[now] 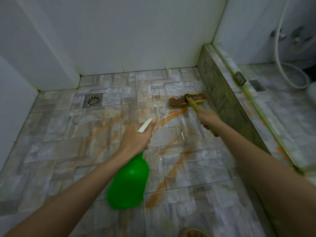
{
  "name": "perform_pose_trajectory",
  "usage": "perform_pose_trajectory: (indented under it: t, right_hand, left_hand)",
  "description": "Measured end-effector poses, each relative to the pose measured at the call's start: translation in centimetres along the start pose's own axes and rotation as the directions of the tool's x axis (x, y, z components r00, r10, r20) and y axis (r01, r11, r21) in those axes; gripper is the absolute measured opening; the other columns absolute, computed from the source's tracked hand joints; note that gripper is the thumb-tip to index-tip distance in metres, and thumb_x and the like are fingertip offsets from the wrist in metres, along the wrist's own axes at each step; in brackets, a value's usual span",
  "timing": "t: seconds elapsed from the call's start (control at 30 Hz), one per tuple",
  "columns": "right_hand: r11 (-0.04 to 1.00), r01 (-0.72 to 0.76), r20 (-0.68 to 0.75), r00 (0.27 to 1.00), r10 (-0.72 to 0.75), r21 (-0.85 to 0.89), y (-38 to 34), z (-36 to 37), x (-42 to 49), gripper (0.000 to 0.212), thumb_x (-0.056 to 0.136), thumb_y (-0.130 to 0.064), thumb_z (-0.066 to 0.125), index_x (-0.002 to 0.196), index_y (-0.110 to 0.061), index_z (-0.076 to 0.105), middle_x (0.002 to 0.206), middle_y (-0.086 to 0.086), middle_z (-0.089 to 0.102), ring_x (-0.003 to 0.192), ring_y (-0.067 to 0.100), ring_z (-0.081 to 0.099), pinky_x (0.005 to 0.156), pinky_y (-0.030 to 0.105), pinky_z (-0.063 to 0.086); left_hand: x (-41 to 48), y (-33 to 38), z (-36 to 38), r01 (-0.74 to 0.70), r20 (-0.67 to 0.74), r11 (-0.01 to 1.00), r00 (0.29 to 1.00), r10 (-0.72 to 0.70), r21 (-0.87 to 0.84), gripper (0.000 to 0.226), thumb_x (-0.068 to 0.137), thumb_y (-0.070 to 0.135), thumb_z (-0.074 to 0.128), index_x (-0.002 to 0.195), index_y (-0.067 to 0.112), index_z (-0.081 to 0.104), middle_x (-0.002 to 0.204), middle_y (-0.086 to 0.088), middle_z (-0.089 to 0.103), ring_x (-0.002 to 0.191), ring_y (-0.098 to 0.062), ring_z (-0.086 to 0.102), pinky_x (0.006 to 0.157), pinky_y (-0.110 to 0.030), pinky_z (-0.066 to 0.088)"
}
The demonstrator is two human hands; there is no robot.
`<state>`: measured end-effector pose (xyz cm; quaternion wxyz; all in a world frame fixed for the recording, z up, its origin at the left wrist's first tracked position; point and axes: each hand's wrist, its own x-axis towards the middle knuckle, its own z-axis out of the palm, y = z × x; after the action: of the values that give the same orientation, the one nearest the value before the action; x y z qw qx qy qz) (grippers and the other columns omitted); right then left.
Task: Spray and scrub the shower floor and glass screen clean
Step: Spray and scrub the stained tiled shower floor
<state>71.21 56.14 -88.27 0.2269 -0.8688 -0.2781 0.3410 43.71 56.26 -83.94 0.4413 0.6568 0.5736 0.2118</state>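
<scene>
While the orange streaks across the wet grey marbled-tile shower floor are what this step has to lift, the freshest one lies just ahead of the right grip. That grip is wrapped tight round the yellow handle of the brown wooden scrubbing brush, whose head sits on the tiles just beyond the streak. Scrubbing should go best with the head pressed flat and drawn in short strokes back toward that grip. The left grip is closed round the neck of the green plastic spray bottle, nozzle aimed forward, so I would wet the paler smears beneath and behind it first. Push the rinse toward the round metal drain, well ahead and left of that grip, and keep the brush off the tiled kerb beside the right grip.
</scene>
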Motion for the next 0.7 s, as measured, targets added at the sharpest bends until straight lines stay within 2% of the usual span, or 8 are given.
perform_pose_trajectory:
  t: [0.07, 0.2, 0.3, 0.43, 0.5, 0.57, 0.63, 0.7]
  right_hand:
    - [0.980, 0.120, 0.020, 0.993, -0.119, -0.158, -0.7, -1.2, -0.7, 0.015, 0.091, -0.018, 0.042, 0.105, -0.014, 0.049, 0.082, 0.013, 0.059, 0.060, 0.025, 0.056, 0.051, 0.028, 0.043]
    - [0.886, 0.171, 0.108, 0.985, -0.137, -0.430, -2.0, -2.7, -1.1, 0.018, 0.095, -0.021, 0.037, 0.110, -0.017, 0.045, 0.086, 0.014, 0.063, 0.054, 0.022, 0.058, 0.039, 0.022, 0.040]
    - [0.874, 0.174, 0.125, 0.984, -0.130, -0.454, -2.2, -2.6, -0.7, 0.030, 0.094, -0.019, 0.035, 0.119, -0.015, 0.051, 0.081, 0.017, 0.065, 0.050, 0.024, 0.055, 0.038, 0.022, 0.041]
    - [0.850, 0.232, 0.134, 0.972, -0.191, -0.472, -2.4, -1.9, -1.5, 0.047, 0.096, -0.015, 0.034, 0.141, -0.029, 0.040, 0.088, 0.016, 0.062, 0.061, 0.026, 0.061, 0.042, 0.026, 0.046]
    - [0.828, 0.262, 0.144, 0.965, -0.219, -0.495, -2.5, -1.7, -1.9, 0.054, 0.097, -0.015, 0.034, 0.146, -0.037, 0.031, 0.097, 0.018, 0.061, 0.067, 0.027, 0.064, 0.047, 0.029, 0.051]
    - [0.816, 0.265, 0.141, 0.964, -0.225, -0.514, -2.7, -1.5, -2.0, 0.055, 0.097, -0.016, 0.034, 0.147, -0.038, 0.029, 0.098, 0.017, 0.061, 0.067, 0.025, 0.064, 0.049, 0.030, 0.052]
    - [0.805, 0.273, 0.146, 0.962, -0.231, -0.526, -3.1, -1.4, -2.1, 0.054, 0.098, -0.016, 0.034, 0.148, -0.035, 0.029, 0.097, 0.016, 0.061, 0.065, 0.024, 0.063, 0.050, 0.030, 0.052]
    - [0.795, 0.280, 0.154, 0.960, -0.233, -0.539, -3.3, -1.3, -2.2, 0.053, 0.099, -0.016, 0.035, 0.149, -0.032, 0.029, 0.097, 0.016, 0.061, 0.063, 0.023, 0.062, 0.051, 0.031, 0.052]
  left_hand:
    - [0.0, -0.2, 0.2, 0.007, -0.024, 0.999, 1.000, -0.008, -0.044, 0.064, 0.098, 0.054, 0.055, 0.072, -0.003, 0.068, 0.057, -0.009, 0.066, 0.039, -0.004, 0.059, 0.041, -0.012, 0.044]
    - [-0.1, 0.0, -0.1, -0.038, -0.008, 0.999, 0.999, 0.038, -0.013, 0.058, 0.102, 0.052, 0.050, 0.062, 0.011, 0.060, 0.043, 0.004, 0.056, 0.035, -0.001, 0.055, 0.041, -0.007, 0.039]
    - [-0.3, -0.2, -0.2, -0.126, -0.067, 0.991, 0.990, 0.122, -0.054, 0.054, 0.102, 0.051, 0.050, 0.060, 0.017, 0.058, 0.039, 0.010, 0.052, 0.041, -0.005, 0.054, 0.046, -0.012, 0.041]
    - [-0.1, -0.5, -0.8, -0.300, -0.190, 0.953, 0.939, 0.288, -0.037, 0.048, 0.104, 0.044, 0.050, 0.072, 0.013, 0.068, 0.044, 0.013, 0.053, 0.047, -0.010, 0.055, 0.050, -0.021, 0.040]
    - [0.3, -0.6, -1.0, -0.363, -0.190, 0.926, 0.921, 0.340, -0.105, 0.046, 0.104, 0.048, 0.048, 0.081, 0.016, 0.072, 0.054, 0.003, 0.060, 0.055, -0.014, 0.061, 0.061, -0.029, 0.052]
    - [0.6, -0.8, -0.8, -0.395, -0.175, 0.905, 0.913, 0.368, -0.156, 0.048, 0.101, 0.055, 0.044, 0.085, 0.020, 0.072, 0.071, -0.020, 0.066, 0.070, -0.035, 0.065, 0.071, -0.046, 0.056]
    - [0.4, -0.5, -0.4, -0.385, -0.190, 0.904, 0.917, 0.351, -0.186, 0.045, 0.104, 0.048, 0.046, 0.078, 0.019, 0.069, 0.067, -0.018, 0.065, 0.063, -0.031, 0.063, 0.064, -0.045, 0.054]
    - [-0.1, 0.0, 0.2, -0.314, -0.222, 0.918, 0.939, 0.262, -0.242, 0.044, 0.103, 0.041, 0.051, 0.065, 0.021, 0.059, 0.049, 0.001, 0.057, 0.046, -0.013, 0.055, 0.049, -0.032, 0.045]
